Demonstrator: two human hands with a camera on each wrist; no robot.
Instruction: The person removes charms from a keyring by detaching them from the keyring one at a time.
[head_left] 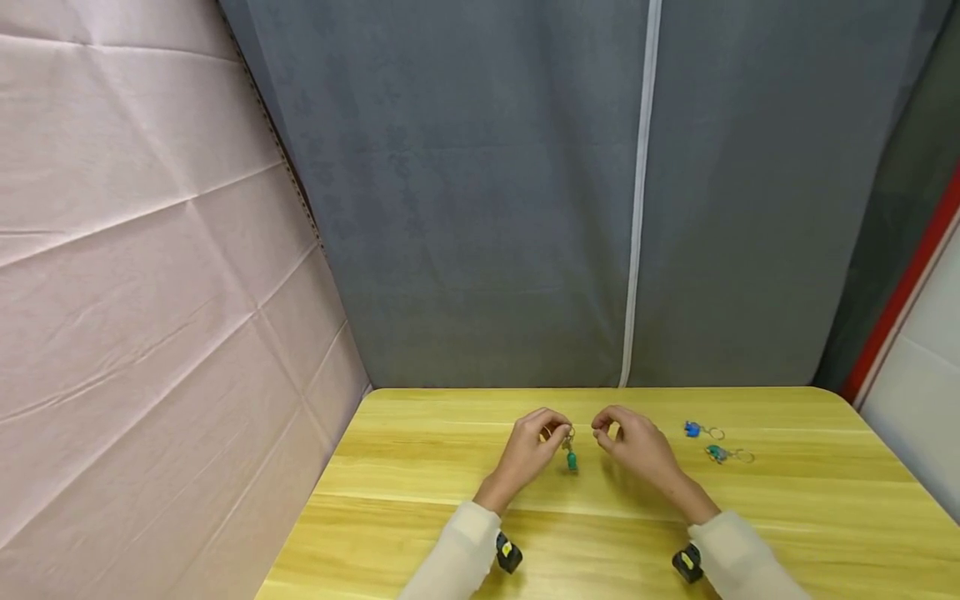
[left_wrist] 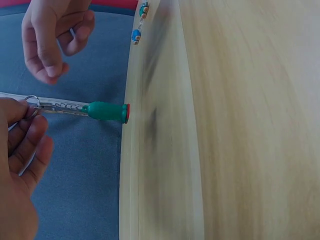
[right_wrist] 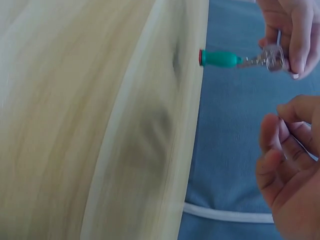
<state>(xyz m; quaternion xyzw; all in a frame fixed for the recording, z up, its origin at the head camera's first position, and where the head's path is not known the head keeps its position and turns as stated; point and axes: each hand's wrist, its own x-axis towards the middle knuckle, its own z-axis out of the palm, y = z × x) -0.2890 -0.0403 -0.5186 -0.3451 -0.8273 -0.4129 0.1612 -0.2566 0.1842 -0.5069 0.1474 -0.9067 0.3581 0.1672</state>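
Note:
My left hand (head_left: 527,448) pinches the metal ring of a keychain (head_left: 572,461) between thumb and fingertips, above the wooden table. From the ring a short chain leads down to a green, bottle-shaped charm (left_wrist: 105,111) with a red base, best seen in the left wrist view. To its right, my right hand (head_left: 639,443) hovers apart from the keychain. Its fingers bend loosely, thumb close to the index finger, and nothing shows between them.
Two more keychains lie on the table (head_left: 585,567) to the right of my right hand: one with a blue charm (head_left: 692,429), one with a green and grey charm (head_left: 717,453). A grey curtain (head_left: 480,208) hangs behind the table, a pale cloth (head_left: 150,292) at the left.

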